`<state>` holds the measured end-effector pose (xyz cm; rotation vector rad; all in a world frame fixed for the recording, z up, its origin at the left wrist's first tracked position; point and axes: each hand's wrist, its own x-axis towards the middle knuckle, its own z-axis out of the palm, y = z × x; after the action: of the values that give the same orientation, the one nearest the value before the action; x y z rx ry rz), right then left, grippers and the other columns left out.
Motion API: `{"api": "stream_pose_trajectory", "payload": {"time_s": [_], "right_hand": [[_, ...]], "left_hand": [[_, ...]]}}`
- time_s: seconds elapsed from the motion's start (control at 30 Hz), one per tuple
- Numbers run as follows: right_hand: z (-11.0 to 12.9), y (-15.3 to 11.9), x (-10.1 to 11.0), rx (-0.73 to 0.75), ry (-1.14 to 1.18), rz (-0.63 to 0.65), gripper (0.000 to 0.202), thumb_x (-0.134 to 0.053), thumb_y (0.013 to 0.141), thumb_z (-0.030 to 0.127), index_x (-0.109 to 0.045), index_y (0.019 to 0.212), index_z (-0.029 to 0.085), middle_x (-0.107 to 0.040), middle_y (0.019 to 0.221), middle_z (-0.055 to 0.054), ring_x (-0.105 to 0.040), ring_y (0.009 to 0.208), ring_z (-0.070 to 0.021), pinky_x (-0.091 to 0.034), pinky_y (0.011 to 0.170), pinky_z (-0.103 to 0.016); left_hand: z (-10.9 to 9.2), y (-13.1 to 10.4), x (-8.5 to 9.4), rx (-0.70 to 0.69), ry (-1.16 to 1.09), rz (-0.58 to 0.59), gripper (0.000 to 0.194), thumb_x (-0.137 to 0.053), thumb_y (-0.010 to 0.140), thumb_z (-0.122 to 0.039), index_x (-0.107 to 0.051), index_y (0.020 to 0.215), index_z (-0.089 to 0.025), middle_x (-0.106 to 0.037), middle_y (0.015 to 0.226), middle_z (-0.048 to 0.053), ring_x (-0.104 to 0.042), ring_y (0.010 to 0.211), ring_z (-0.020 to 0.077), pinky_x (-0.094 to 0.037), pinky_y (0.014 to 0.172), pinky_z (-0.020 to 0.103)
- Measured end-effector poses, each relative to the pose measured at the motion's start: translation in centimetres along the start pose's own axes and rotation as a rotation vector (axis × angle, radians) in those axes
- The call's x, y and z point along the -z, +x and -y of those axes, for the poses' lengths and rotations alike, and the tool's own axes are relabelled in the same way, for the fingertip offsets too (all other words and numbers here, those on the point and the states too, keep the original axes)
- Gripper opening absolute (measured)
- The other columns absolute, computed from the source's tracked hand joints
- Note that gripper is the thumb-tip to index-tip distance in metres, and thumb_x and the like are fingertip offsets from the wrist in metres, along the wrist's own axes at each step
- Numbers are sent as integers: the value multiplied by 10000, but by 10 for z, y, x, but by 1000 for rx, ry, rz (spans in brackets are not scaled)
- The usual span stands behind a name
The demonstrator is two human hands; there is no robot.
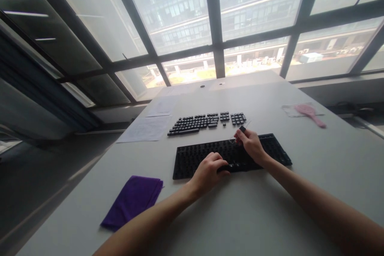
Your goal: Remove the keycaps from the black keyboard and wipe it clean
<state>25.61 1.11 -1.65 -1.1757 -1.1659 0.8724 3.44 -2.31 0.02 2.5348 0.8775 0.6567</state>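
Keyboard [186, 162] is the reference thing; it lies flat on the bench [240, 216], directly in front of me, with most of its key positions appearing bare. A few cap-like pieces show at its near edge, beside my left hand [210, 170].

Left hand: positioned on the keyboard's near edge, around mid-length. Fingers are curled and narrow, with the thumb low at the edge. I cannot tell whether they grip or only steady the keyboard.

Right hand [251, 146]: raised over the keyboard's far edge, right of centre. Fingertips are closed on a small black piece [242, 129]; thin wires [232, 141] extend from the grasp. I cannot tell whether the black piece is a keycap or part of a wire tool.

Surroundings: loose keycaps [192, 123] are set out in ordered blocks beyond the keyboard. Paper sheets [144, 130] lie beyond it to the left. Purple cloth [135, 196], folded, lies nearer me, left of it. Pink handled item [307, 111] lies beyond it to the right, on a clear pouch [288, 111].

Step in hand, by my judgement: handling one small part above the keyboard. Any move from here calls for a light, closed pinch, clear wires and a steady keyboard.
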Motion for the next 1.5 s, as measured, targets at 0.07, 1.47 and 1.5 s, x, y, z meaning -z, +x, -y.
{"api": "stream_pose_trajectory", "payload": {"time_s": [0.07, 1.47, 1.5], "right_hand": [[-1, 0, 0, -1, -7, 3, 447, -581, 883, 561, -656, 719, 151, -608, 593, -29, -540, 553, -157, -414, 548, -282], [4, 1, 1, 9, -120, 98, 414, -558, 904, 511, -662, 705, 163, -619, 606, -29, -569, 593, -177, -416, 574, -282], [5, 1, 1, 8, -124, 100, 414, -556, 905, 507, -663, 705, 161, -619, 606, -29, -567, 592, -177, -414, 573, -283]], "left_hand": [[1, 0, -2, -6, -41, -11, 180, -757, 823, -255, -711, 979, -178, -644, 959, 65, -595, 924, 210, -516, 845, 347], [135, 82, 53, 210, 432, -181, 43, -763, 787, -262, -747, 796, -223, -719, 903, 40, -565, 904, 240, -443, 864, 373], [135, 81, 53, 213, 437, -184, 40, -764, 788, -258, -748, 800, -223, -719, 914, 41, -562, 908, 243, -443, 866, 376]]}}
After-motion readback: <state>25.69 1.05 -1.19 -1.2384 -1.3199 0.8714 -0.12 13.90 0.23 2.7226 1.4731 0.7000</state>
